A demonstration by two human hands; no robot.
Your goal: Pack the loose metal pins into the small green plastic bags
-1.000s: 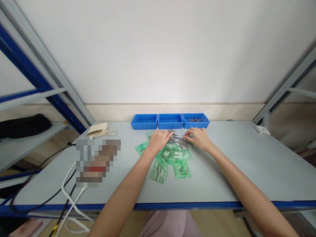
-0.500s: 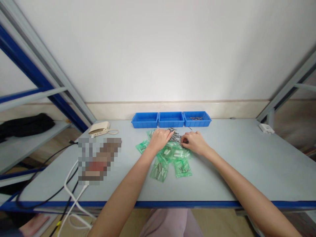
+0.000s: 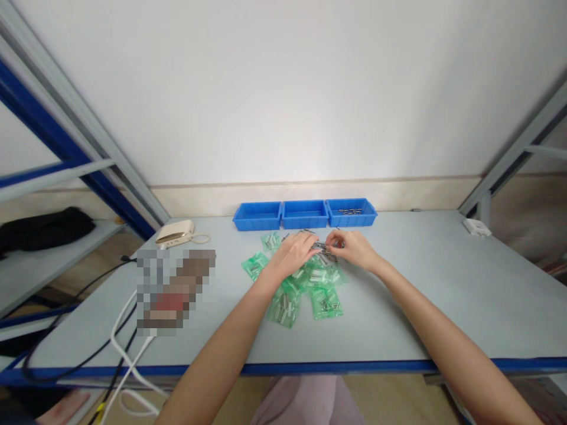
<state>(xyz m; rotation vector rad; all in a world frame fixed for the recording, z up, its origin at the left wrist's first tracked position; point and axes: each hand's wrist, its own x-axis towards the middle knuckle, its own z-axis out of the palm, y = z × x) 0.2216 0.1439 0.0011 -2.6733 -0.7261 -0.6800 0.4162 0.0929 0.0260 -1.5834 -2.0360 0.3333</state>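
Note:
My left hand (image 3: pixel 292 255) lies over a heap of small metal pins (image 3: pixel 319 247) on the grey table (image 3: pixel 420 295), its fingers stretched toward them. Just to the right, my right hand (image 3: pixel 354 248) has its fingertips pinched together at the same heap; what they hold is too small to name. Several green plastic bags (image 3: pixel 325 302) filled with pins are spread under and in front of both hands. Three blue trays (image 3: pixel 304 213) stand in a row behind; the right tray (image 3: pixel 352 213) has a few pins in it.
A cream box (image 3: pixel 176 232) with a cord sits at the back left. White and black cables (image 3: pixel 124 342) trail over the left front edge beside a blurred patch. A white block (image 3: pixel 476 226) lies at the far right. Shelf frames flank the table.
My left hand has slid right and slightly nearer over the pins, uncovering a green bag at the back left. My right hand moved left toward the heap, then drew its fingers into a pinch.

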